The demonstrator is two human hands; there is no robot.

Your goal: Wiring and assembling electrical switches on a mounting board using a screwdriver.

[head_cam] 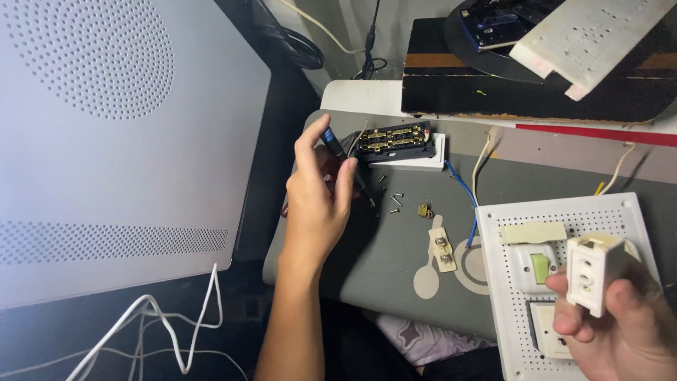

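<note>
The work looks partway through, as I judge it: the black socket insert (395, 142) lies opened on the grey tabletop (395, 261) with its brass contacts bared, loose screws (395, 201) and a small brass piece (424, 210) scattered just beside it. The left hand (321, 194) keeps a closed grip on a dark screwdriver (337, 147), tip near the insert, and the right hand (620, 317) holds a white socket block (596, 271) over the white perforated switch board (564, 212). No packages or legible labels show; a red strip (599, 132) edges the dark board (522, 95) behind
</note>
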